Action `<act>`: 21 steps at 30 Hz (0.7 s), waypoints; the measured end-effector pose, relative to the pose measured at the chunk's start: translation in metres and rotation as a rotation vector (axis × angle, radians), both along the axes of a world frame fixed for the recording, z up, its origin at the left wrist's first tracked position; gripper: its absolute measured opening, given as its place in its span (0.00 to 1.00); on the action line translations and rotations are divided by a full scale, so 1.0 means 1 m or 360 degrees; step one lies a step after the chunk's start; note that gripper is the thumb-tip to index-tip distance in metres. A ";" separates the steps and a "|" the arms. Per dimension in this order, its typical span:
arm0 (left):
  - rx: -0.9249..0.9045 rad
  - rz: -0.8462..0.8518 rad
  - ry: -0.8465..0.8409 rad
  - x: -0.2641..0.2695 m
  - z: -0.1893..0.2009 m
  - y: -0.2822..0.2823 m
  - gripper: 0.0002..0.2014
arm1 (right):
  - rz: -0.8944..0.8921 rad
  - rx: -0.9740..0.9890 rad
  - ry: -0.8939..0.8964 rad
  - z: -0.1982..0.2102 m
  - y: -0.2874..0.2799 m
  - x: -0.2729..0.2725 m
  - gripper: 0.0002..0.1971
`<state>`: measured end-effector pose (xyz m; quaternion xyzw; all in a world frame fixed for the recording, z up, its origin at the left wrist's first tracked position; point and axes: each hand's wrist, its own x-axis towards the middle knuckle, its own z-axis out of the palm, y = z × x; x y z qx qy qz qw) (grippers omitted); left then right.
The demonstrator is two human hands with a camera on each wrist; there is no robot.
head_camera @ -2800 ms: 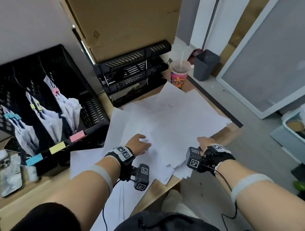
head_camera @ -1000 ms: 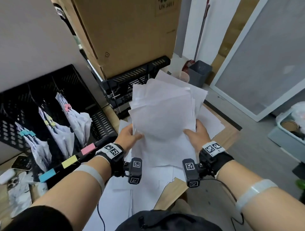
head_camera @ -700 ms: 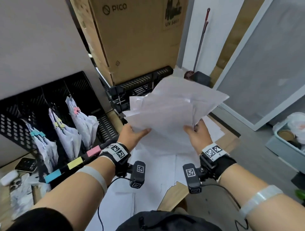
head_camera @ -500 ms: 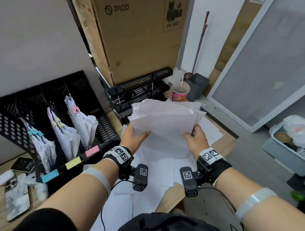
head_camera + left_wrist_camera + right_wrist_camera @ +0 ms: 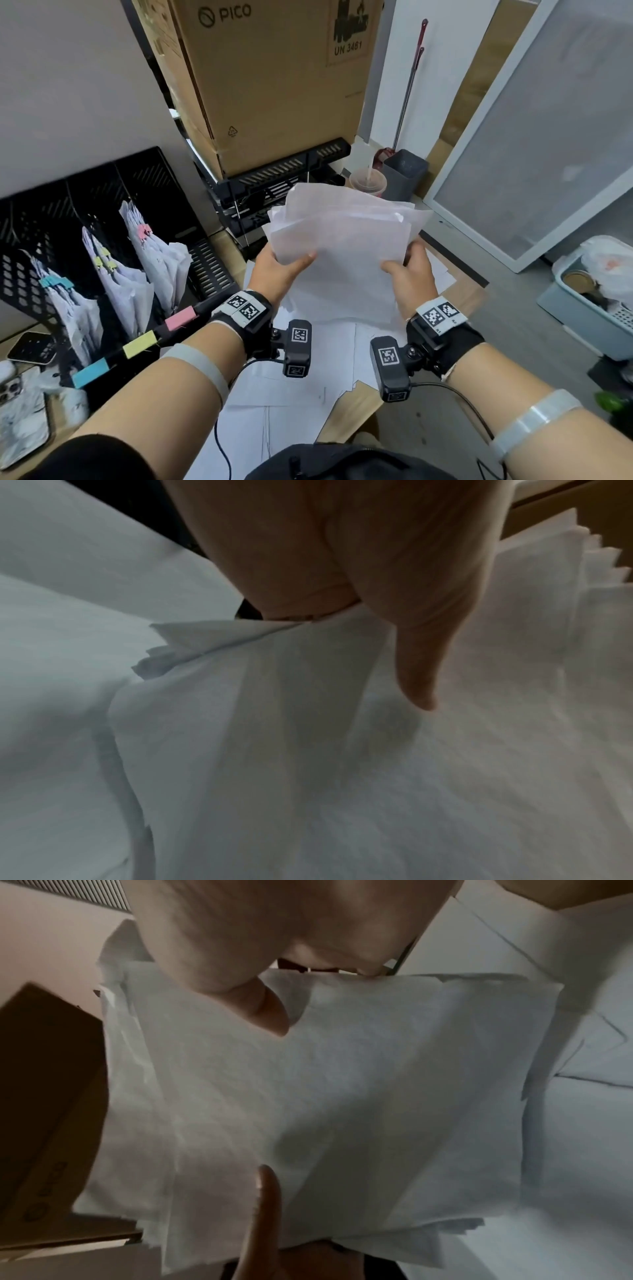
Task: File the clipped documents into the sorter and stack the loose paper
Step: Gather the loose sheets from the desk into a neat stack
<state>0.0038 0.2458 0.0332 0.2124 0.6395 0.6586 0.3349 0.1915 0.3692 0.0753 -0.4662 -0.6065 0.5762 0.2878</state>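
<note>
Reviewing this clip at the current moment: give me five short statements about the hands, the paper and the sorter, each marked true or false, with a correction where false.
1. Both hands grip one bundle of loose paper. True: the left hand holds its left edge, the right hand its right edge.
2. The bundle lies flat on the desk. False: it is held up above the sheets on the desk.
3. The bundle's edges are squared. False: sheets stick out unevenly at the top.
4. The black sorter holds clipped documents in three slots. True.
5. The drink cup is in the right hand. False: it stands behind the paper.
</note>
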 end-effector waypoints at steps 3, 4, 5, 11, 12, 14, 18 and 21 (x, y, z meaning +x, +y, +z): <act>-0.0117 0.0014 0.0150 0.004 -0.005 -0.001 0.38 | 0.0054 0.0007 0.0004 -0.002 -0.005 0.008 0.27; -0.0169 0.0007 0.0164 0.007 -0.008 -0.003 0.38 | 0.0078 -0.0003 -0.0018 -0.003 -0.007 0.010 0.29; -0.0190 -0.0022 0.0167 0.010 -0.011 -0.004 0.38 | 0.0104 0.0005 -0.0031 -0.003 -0.009 0.011 0.31; -0.0145 -0.0034 0.0042 0.010 -0.027 0.000 0.32 | 0.0018 -0.0002 0.0039 -0.003 0.001 0.011 0.25; -0.0159 -0.0047 0.0037 0.011 -0.030 0.001 0.26 | -0.0001 -0.0086 0.0026 -0.007 0.002 0.013 0.23; -0.0184 -0.0051 0.0020 0.015 -0.033 0.002 0.16 | 0.0016 -0.0235 -0.0044 -0.015 0.004 0.014 0.15; -0.0031 -0.0010 -0.0090 0.015 -0.012 0.008 0.16 | -0.0062 -0.0223 0.0023 -0.008 0.012 0.012 0.13; 0.0028 0.0015 -0.0064 0.010 0.003 0.010 0.22 | -0.0031 -0.0174 0.0183 0.003 0.017 0.010 0.17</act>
